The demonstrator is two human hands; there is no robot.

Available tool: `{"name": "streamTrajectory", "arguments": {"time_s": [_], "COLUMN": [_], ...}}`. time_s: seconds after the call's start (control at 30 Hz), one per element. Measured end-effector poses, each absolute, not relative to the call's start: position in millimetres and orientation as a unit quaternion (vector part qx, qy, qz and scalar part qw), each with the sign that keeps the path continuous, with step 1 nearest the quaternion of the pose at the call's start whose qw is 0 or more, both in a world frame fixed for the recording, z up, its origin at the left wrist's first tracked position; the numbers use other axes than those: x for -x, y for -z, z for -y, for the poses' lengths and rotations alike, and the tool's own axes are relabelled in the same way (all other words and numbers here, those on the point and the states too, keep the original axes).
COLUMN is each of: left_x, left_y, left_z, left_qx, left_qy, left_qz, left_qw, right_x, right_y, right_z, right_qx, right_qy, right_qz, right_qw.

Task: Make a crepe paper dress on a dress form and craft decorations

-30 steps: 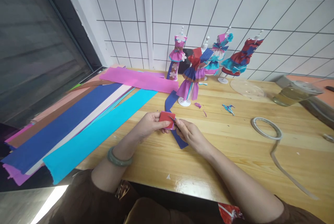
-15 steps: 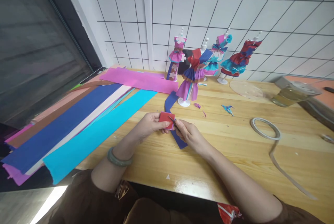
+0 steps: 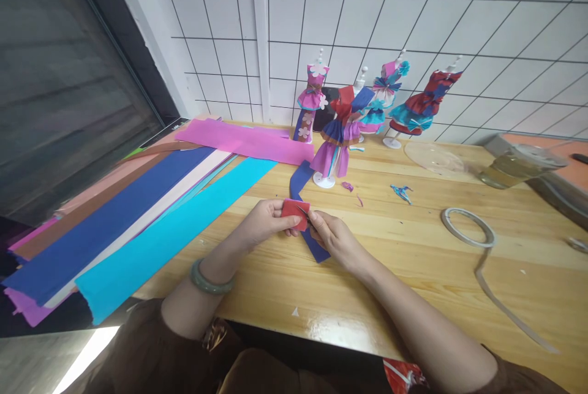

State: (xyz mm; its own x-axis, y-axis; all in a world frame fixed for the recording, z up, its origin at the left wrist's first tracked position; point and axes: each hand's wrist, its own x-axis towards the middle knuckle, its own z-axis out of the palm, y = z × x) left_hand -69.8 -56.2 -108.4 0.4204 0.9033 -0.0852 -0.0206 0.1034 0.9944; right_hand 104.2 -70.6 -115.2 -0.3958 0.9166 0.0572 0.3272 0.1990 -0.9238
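Observation:
Between thumb and fingers my left hand pinches a small stack of red paper, with a thin pink edge showing along its top. My right hand is closed around small scissors, whose dark pointed blades lie over the red paper; the handles are hidden in the fingers. I cannot tell whether the blades are cutting. Under both hands a dark blue paper strip runs across the table. Just beyond stands a doll stand dressed in red, blue and pink crepe paper.
Long crepe paper sheets, a turquoise one nearest, cover the left side. Several more dressed stands line the tiled wall. To the right are a tape roll with its end trailing, a cup of liquid and paper scraps.
The red paper has shifted slightly right and down, and its pink side edges show less. The scissors' tip has moved slightly with it; my grip stays the same.

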Motion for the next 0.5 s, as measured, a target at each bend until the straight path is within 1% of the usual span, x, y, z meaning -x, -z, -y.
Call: {"name": "streamTrajectory", "arguments": {"time_s": [0.5], "left_x": [70.5], "left_y": [107.4], "left_z": [56.8], "left_qx": [-0.557], "left_qy": [-0.364], "left_qz": [-0.391], "left_qw": [0.636], "right_x": [-104.6], "right_y": [112.2], "right_z": [72.4], "right_qx": [0.434], "right_qy": [-0.456], "right_qz": [0.704], "right_qw": [0.329]}}
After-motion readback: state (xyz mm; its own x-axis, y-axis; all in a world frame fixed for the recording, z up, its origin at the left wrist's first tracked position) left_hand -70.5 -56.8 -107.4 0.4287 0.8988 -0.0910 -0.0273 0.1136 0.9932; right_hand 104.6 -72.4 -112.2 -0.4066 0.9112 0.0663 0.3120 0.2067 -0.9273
